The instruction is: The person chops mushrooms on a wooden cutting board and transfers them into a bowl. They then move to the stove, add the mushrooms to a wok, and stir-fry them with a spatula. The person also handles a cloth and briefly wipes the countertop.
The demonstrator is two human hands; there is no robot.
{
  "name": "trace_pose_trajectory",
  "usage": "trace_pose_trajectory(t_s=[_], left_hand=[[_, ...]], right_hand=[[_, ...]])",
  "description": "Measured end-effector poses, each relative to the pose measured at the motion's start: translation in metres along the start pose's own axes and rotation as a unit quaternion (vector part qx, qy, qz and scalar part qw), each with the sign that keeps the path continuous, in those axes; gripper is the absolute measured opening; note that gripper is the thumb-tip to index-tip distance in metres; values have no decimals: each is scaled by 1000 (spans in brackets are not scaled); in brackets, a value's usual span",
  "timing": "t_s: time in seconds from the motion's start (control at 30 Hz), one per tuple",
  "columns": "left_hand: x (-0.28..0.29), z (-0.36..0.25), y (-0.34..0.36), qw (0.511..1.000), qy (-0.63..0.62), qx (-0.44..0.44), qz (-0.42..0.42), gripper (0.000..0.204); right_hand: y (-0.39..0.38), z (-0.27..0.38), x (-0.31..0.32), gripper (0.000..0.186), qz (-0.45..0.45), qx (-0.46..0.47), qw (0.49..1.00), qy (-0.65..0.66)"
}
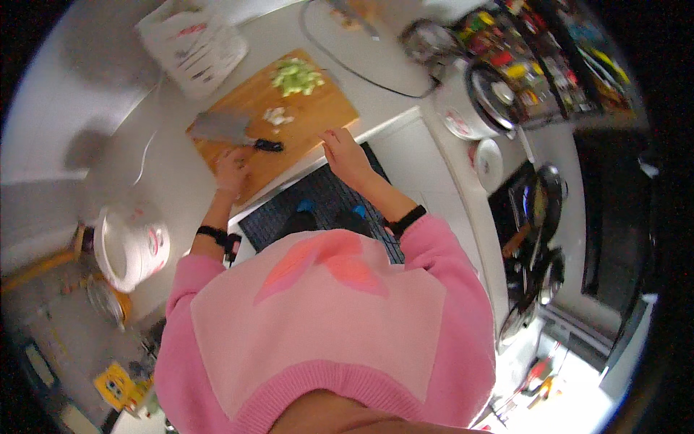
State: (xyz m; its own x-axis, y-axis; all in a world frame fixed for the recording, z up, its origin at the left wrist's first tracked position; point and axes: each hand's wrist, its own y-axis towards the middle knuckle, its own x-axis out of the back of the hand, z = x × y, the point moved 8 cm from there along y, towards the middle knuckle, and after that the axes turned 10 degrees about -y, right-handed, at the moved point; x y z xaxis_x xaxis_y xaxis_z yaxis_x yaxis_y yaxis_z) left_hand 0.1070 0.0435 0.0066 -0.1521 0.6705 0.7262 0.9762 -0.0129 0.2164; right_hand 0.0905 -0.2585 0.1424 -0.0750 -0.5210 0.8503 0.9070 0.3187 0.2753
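A wooden cutting board point(289, 119) lies on the counter, holding chopped pale green vegetable point(296, 77) and small white pieces point(278, 115). A cleaver point(224, 126) with a black handle rests flat across its left part. My left hand point(233, 170) touches the board's lower left part below the handle; its fingers are blurred. My right hand point(341, 152) is at the board's near right edge, fingers curled against it.
A white container point(130, 246) is on the left. A pot-like appliance point(459, 101), white lid point(489, 160) and crowded rack point(538, 54) are on the right, above pans point(542, 206) on the stove. A white bag point(191, 50) and cable point(340, 61) lie behind the board.
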Motion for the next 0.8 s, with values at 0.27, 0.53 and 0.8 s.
trace_pose_trajectory(t_s=[0.27,0.53,0.8], left_hand=[[-4,27,17,994,100,-23,28,33],[-7,118,20,944,97,310,64,41],[8,100,13,920,-119,370,-58,41]], right_hand=[[-167,-76,159,32,-101,-175,973,-107],[-332,-113,254,31,-172,-359,906,-145],[-376,-139,289,29,-211,-400,875,-174]])
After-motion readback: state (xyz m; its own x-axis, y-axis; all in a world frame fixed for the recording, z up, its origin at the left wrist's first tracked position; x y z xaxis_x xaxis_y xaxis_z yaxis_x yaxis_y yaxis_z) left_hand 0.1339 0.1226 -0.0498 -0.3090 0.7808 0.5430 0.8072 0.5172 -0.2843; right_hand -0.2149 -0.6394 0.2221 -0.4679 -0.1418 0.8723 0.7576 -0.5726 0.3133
